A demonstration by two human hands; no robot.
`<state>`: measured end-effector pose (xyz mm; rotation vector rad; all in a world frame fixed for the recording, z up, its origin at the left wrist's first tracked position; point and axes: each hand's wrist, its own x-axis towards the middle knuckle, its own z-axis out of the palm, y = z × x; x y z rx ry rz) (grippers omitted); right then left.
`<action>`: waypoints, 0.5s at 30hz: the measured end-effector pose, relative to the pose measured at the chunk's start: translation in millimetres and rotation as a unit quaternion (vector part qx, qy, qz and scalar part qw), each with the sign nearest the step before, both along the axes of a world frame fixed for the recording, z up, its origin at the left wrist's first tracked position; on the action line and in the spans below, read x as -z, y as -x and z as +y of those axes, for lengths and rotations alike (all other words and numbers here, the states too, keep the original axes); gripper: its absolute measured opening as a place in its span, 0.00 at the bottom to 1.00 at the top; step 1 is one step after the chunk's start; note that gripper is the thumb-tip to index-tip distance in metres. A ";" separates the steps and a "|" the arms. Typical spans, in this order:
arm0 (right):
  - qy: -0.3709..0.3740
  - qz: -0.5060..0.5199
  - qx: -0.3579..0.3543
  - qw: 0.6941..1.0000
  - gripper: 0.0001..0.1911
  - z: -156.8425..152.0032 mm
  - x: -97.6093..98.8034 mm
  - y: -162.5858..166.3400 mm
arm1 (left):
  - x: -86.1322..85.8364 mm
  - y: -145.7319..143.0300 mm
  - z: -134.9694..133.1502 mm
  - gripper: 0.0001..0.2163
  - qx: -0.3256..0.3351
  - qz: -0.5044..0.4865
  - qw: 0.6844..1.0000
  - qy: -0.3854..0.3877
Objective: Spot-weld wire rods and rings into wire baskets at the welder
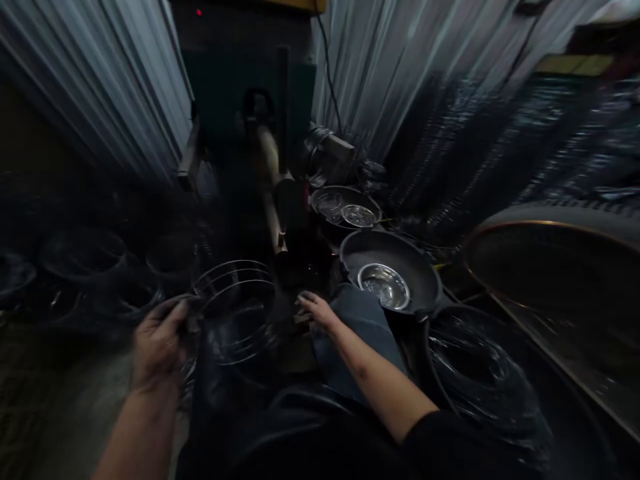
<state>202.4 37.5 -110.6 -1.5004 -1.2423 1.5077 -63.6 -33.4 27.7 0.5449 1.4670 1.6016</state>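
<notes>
My left hand is closed at the left side of a wire frame, made of several thin round hoops one above another. Its fingers pinch what looks like the frame's edge, though blur hides the exact contact. Across from it, my right hand reaches in over my knee with fingers bent together. A small light bit shows under those fingertips, too dark and smeared to name. Between and beyond the hands stands a dark machine with a pale bar jutting toward me.
Right of my knee, a black round basin holds a shiny metal bowl; another basin sits behind it. A larger tub with coiled wire stands near right, below a big round fan. Dark hoop shapes crowd the left.
</notes>
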 end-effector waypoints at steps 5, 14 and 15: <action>0.096 0.357 -0.006 0.929 0.22 -15.0 -28.8 -19.2 | 39.5 -24.7 23.6 0.11 0.041 -0.084 0.996 0.015; 0.093 0.426 0.069 0.898 0.18 -28.3 -49.9 -12.4 | 85.0 -55.1 22.1 0.21 -0.003 -0.011 0.999 0.030; 0.091 0.417 0.069 0.902 0.19 -28.9 -50.3 -11.5 | 87.3 -59.7 18.1 0.22 -0.004 0.027 0.999 0.021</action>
